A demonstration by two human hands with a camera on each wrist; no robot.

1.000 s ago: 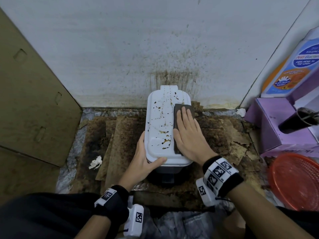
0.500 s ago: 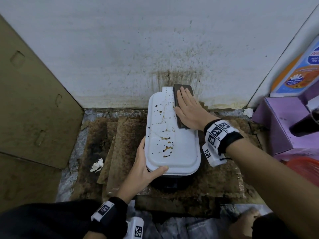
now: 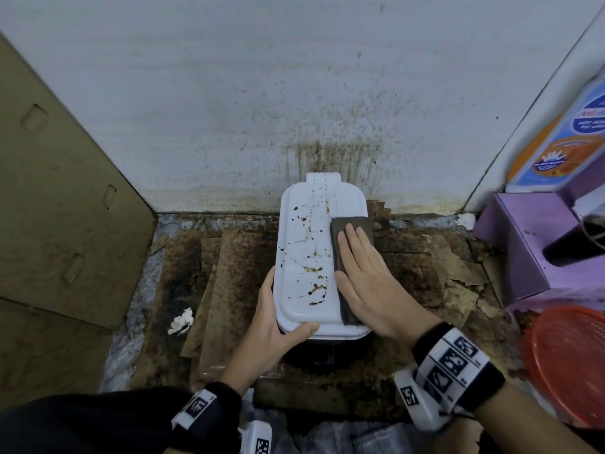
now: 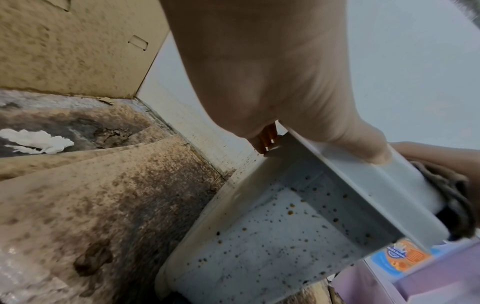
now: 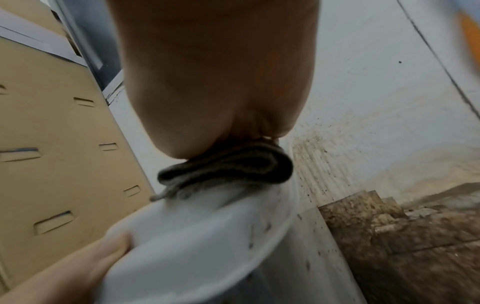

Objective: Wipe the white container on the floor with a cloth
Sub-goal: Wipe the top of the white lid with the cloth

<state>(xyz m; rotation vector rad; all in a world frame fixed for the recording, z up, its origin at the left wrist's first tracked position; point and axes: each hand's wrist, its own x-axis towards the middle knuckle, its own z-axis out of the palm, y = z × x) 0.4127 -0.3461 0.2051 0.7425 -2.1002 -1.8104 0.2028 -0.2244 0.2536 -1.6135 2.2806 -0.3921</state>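
A white container (image 3: 307, 257) with a brown-spattered lid stands on the floor against the wall. My right hand (image 3: 363, 276) lies flat, fingers straight, pressing a folded dark grey cloth (image 3: 350, 231) onto the right side of the lid. The right wrist view shows the cloth (image 5: 228, 166) bunched under my palm on the lid's rim (image 5: 207, 230). My left hand (image 3: 271, 322) grips the container's near left corner, thumb on top of the lid and fingers down the side. In the left wrist view the speckled side wall (image 4: 259, 236) shows below my left hand (image 4: 272, 102).
Stained brown cardboard sheets (image 3: 229, 276) cover the floor around the container. A cardboard panel (image 3: 59, 204) leans at the left. A crumpled white tissue (image 3: 180, 321) lies left of the container. A purple box (image 3: 537, 244) and a red basket (image 3: 566, 362) stand at the right.
My right hand with the cloth slid back from the far end of the lid toward me along its right side. The left hand kept its hold on the near corner.
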